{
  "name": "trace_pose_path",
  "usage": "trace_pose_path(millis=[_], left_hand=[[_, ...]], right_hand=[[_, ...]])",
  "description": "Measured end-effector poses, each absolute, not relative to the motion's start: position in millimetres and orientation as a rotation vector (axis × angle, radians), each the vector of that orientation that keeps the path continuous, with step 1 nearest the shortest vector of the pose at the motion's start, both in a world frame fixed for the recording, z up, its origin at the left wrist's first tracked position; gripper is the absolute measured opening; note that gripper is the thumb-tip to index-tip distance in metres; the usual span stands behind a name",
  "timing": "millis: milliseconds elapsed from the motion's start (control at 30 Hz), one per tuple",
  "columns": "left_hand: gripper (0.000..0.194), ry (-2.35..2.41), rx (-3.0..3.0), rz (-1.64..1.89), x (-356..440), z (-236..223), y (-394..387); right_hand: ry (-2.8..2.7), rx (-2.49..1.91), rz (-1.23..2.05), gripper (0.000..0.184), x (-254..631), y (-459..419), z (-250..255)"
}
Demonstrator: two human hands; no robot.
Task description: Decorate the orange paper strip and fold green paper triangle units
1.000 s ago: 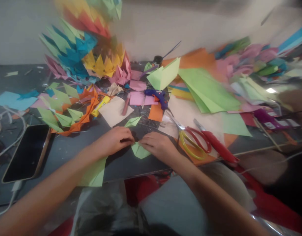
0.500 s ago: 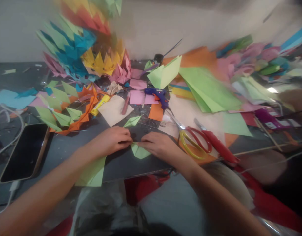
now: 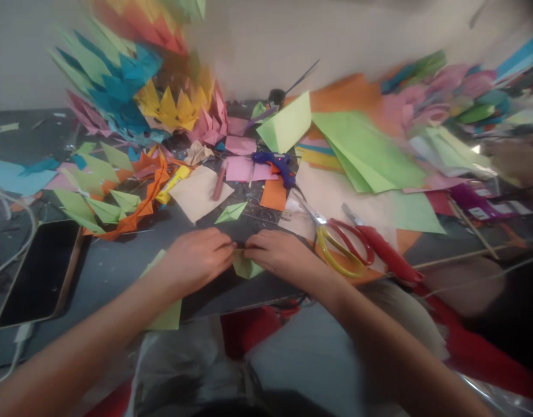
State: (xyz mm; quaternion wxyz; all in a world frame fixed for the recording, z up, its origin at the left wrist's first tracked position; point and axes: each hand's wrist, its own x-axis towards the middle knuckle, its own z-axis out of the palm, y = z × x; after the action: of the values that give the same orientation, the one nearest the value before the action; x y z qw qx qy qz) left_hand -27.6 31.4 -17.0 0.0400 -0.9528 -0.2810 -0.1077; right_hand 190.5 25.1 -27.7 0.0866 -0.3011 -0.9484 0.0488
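My left hand [image 3: 199, 258] and my right hand [image 3: 277, 255] meet fingertip to fingertip over a small folded piece of light green paper [image 3: 245, 267] near the front edge of the dark table [image 3: 110, 263]. Both hands pinch and press this piece against the table. A loose light green sheet [image 3: 166, 315] lies under my left forearm. Another small folded green piece [image 3: 231, 212] rests just beyond my hands.
Scissors with red and yellow handles [image 3: 342, 252] lie right of my right hand, with a blue glue gun [image 3: 279, 165] behind. A phone [image 3: 36, 272] on a cable sits at left. Folded paper shapes [image 3: 131, 98] pile at back left; green sheets [image 3: 361, 150] at right.
My hands stay on the small green piece, shifting slightly nearer each other. The view has swung a little, and the upright green sheet at the back now looks flatter.
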Motion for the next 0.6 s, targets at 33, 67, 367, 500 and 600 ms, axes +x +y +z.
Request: trace_pose_path(millis=[33,67,367,500,600], left_hand=[[0.024,-0.817,-2.934,-0.311,-25,-18,28],[0.023,-0.790,-2.942,-0.275,-23,-19,25],[0.018,-0.831,-2.896,-0.139,-20,-27,12],[0.023,-0.871,-2.866,-0.150,-18,-23,11],[0.027,-0.876,-2.836,-0.106,-16,-20,11]], right_hand=[[-2.824,-0.897,0.152,0.021,190,25,-28],[-2.820,-0.897,0.152,0.021,190,25,-28],[-2.662,-1.018,0.127,0.037,199,16,-33],[-2.561,-1.011,0.243,0.033,210,18,-32],[-2.552,-0.998,0.265,0.033,213,19,-32]])
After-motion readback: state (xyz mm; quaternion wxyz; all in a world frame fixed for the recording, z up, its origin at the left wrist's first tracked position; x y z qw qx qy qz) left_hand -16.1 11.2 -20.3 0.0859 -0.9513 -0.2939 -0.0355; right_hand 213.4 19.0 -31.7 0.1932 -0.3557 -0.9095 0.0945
